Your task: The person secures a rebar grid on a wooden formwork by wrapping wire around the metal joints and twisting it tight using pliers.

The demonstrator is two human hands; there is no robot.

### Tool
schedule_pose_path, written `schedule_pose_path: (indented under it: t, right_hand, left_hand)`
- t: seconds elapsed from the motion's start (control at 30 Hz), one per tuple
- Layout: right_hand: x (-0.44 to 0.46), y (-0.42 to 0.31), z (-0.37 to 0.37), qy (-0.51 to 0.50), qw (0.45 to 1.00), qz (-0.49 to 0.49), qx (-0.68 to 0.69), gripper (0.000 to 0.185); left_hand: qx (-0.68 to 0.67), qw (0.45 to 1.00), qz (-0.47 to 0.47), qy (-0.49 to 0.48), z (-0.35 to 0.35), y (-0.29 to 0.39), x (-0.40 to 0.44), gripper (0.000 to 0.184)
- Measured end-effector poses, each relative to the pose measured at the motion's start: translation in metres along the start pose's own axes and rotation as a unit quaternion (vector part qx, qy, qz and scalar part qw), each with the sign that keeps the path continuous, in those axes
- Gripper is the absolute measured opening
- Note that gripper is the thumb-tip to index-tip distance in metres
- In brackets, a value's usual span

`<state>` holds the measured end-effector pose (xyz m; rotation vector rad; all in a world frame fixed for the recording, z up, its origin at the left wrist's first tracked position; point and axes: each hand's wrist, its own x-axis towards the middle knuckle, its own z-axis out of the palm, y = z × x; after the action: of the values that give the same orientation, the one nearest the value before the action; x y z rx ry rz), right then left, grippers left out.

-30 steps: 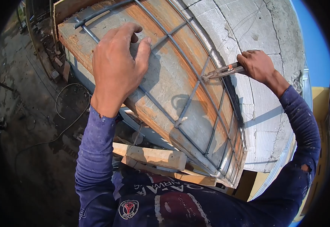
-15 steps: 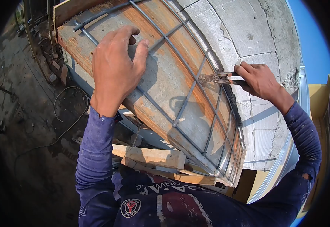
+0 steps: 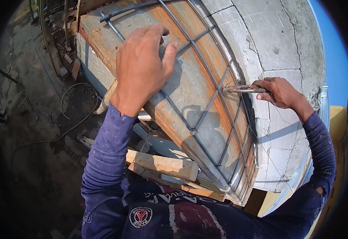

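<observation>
The right hand (image 3: 280,92) grips pliers (image 3: 241,89) at a bar crossing (image 3: 218,89) (the left hand (image 3: 143,67) curls loosely, thumb apart), and I reckon an off-angle twist could make them slip.

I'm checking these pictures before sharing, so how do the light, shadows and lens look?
Head view: strong sunlight, dark shadows on the grey panel beside the left hand; head view: the pale curved surface is bright, the ground at left dimmer; head view: a round, fisheye-like image with black corners.
</observation>
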<state>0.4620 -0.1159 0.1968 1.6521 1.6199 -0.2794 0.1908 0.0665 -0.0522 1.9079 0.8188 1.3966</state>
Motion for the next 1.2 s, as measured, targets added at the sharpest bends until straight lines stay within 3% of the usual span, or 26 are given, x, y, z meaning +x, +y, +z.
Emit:
schedule_pose_path:
  t: [0.03, 0.1, 0.13, 0.2, 0.23, 0.4, 0.47, 0.53, 0.6, 0.63, 0.73, 0.8, 0.87, 0.9, 0.93, 1.03, 1.07, 1.13, 1.2]
  right_hand:
    - [0.002, 0.001, 0.003, -0.002, 1.000, 0.001, 0.001, 0.061]
    - [0.011, -0.001, 0.006, 0.132, 0.978, -0.024, -0.157, 0.058]
    - [0.018, -0.003, 0.003, 0.132, 0.978, -0.026, -0.158, 0.058]
    - [0.027, -0.008, 0.001, 0.042, 0.977, 0.073, -0.194, 0.052]
    - [0.035, 0.003, 0.009, 0.069, 0.974, 0.094, -0.196, 0.052]
    - [0.044, 0.014, 0.017, 0.017, 0.974, 0.120, -0.189, 0.042]
    - [0.041, 0.009, 0.020, -0.037, 0.975, 0.162, -0.151, 0.033]
    - [0.035, 0.016, 0.025, -0.032, 0.982, 0.137, -0.129, 0.031]
    - [0.033, 0.027, 0.021, -0.153, 0.982, 0.091, 0.059, 0.034]
    - [0.038, 0.005, -0.004, -0.279, 0.897, 0.244, 0.239, 0.034]
    - [0.042, 0.003, -0.015, -0.338, 0.870, 0.221, 0.282, 0.039]
    - [0.036, -0.001, -0.019, -0.341, 0.889, 0.221, 0.212, 0.038]
    - [0.016, 0.001, -0.006, -0.101, 0.968, 0.135, 0.185, 0.045]
    - [0.008, 0.004, 0.006, 0.003, 0.998, 0.052, 0.031, 0.047]
    - [-0.001, 0.003, 0.015, -0.001, 0.998, 0.056, 0.033, 0.047]
    - [-0.015, 0.001, 0.026, 0.204, 0.972, -0.071, -0.095, 0.042]
    - [-0.016, -0.001, 0.031, 0.204, 0.972, -0.072, -0.093, 0.042]
    - [-0.016, 0.000, 0.040, 0.304, 0.944, -0.069, -0.108, 0.046]
    - [-0.017, 0.003, 0.041, 0.287, 0.952, -0.061, -0.084, 0.045]
  left_hand:
    - [-0.001, 1.000, 0.008, 0.004, 0.000, -0.001, 0.000, 0.027]
    - [-0.004, 1.000, 0.017, 0.006, 0.002, 0.000, -0.001, 0.027]
    - [-0.003, 1.000, 0.019, 0.007, 0.002, -0.001, -0.001, 0.027]
    - [-0.002, 1.000, 0.021, 0.004, 0.002, 0.000, -0.003, 0.027]
    - [0.001, 1.000, 0.019, 0.001, 0.002, 0.000, -0.003, 0.027]
    - [0.012, 1.000, 0.024, -0.002, 0.001, 0.001, -0.001, 0.028]
    - [0.012, 1.000, 0.012, -0.004, 0.000, 0.002, -0.001, 0.028]
    - [0.017, 1.000, 0.013, -0.009, -0.001, 0.002, -0.001, 0.027]
    - [0.017, 1.000, 0.017, -0.015, 0.000, 0.005, -0.002, 0.027]
    - [0.011, 1.000, 0.011, -0.022, 0.000, 0.007, -0.003, 0.027]
    - [0.013, 0.999, 0.006, -0.030, -0.002, 0.005, -0.001, 0.027]
    - [0.017, 0.999, 0.005, -0.033, -0.004, 0.004, 0.001, 0.027]
    - [0.009, 0.999, 0.002, -0.035, -0.004, 0.006, 0.000, 0.027]
    - [0.007, 0.999, 0.003, -0.037, -0.004, 0.006, 0.001, 0.027]
    - [0.014, 0.999, 0.005, -0.033, -0.004, 0.006, 0.001, 0.026]
    - [0.018, 0.999, 0.016, -0.022, -0.001, 0.004, 0.000, 0.026]
    - [0.017, 0.999, 0.025, -0.017, -0.001, 0.003, 0.000, 0.026]
    - [0.022, 0.999, 0.023, -0.022, -0.002, 0.004, 0.000, 0.026]
    - [0.027, 0.999, 0.022, -0.027, -0.003, 0.005, 0.001, 0.026]
